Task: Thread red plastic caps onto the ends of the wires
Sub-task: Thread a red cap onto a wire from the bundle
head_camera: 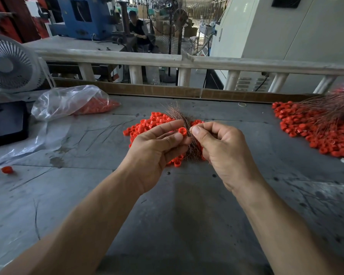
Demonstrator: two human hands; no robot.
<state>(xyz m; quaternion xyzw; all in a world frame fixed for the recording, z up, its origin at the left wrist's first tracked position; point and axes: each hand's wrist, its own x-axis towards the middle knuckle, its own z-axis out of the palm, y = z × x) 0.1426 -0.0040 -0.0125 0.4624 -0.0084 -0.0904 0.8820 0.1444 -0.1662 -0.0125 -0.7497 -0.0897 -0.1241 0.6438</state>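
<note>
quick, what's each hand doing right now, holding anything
Left hand: pinches a red cap between thumb and fingers.
Right hand: fingers curled, pinching the copper wire bundle beside the cap.

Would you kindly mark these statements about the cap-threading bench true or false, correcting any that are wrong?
1. The left hand holds one red cap at its fingertips. True.
2. The right hand lies flat and idle on the table. False: it is raised, its grip pinching the bundle of copper wires beside the cap.
3. A clear plastic bag holding red caps lies at far left. True.
4. The pile of loose red caps sits in a metal tray. False: it lies directly on the table, behind the hands.
5. A stray red cap lies alone near the left edge. True.
6. The white fan stands at far right. False: far left.
</note>
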